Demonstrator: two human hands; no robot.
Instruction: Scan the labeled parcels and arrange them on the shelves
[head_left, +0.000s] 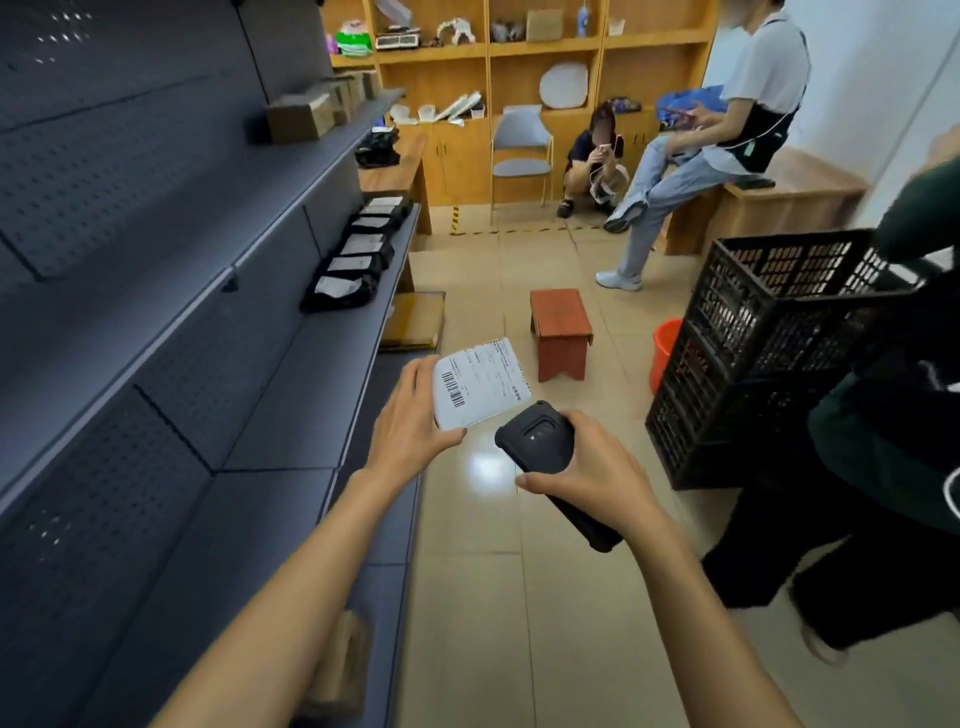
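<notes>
Scan step under way | left hand (410, 415) grips white labeled parcel (480, 384), barcode up, over floor beside shelves (332, 364) | right hand (592, 467) clasps scanner (540, 441) just below label | dark parcels (358, 254) already shelved; this one unplaced.

Showing one white labeled parcel (480, 383) and one black scanner (540, 447), two hands. Lying in a row on the grey shelving (291, 364): five black labeled parcels (358, 260). Standing above: several brown boxes (301, 117), exact number unclear. Stacking up: two black crates (769, 332). Sitting on the floor: one red stool (561, 325), one orange bucket (665, 348). One grey chair (522, 150). Three other people.
</notes>
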